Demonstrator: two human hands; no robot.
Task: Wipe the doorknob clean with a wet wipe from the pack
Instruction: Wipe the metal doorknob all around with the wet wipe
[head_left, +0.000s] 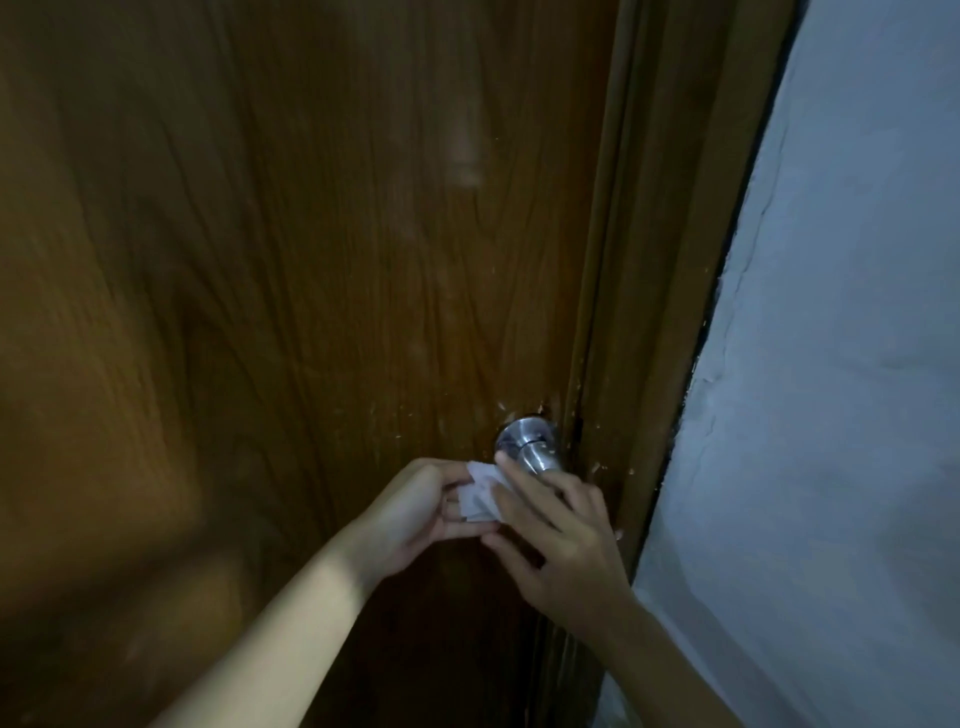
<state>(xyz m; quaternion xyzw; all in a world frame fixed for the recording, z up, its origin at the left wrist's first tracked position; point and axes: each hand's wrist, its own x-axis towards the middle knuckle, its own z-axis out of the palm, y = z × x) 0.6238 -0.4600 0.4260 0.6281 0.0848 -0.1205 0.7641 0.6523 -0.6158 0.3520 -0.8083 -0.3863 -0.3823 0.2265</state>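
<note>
Two hands at wooden door (311, 260): left hand (421, 512) and right hand (561, 540) both pinch folded wet wipe (480, 493), just below-left of metal doorknob (530, 449). Wipe already out of pack; pack unseen. Knob wiping apparently not begun or unfinished.

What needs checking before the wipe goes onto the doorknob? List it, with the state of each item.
1. Wet wipe in hand: ok, held between the left hand and the right hand.
2. Wipe opened out flat: not ok, it looks bunched or folded.
3. Doorknob reachable: ok, its metal neck and rose show just above the hands; the right fingers partly cover it.
4. Wipe in contact with the knob: cannot tell, it sits beside and below the knob.
5. Door shut against the frame: cannot tell.
6. Wipe pack within reach: cannot tell, none in view.
</note>
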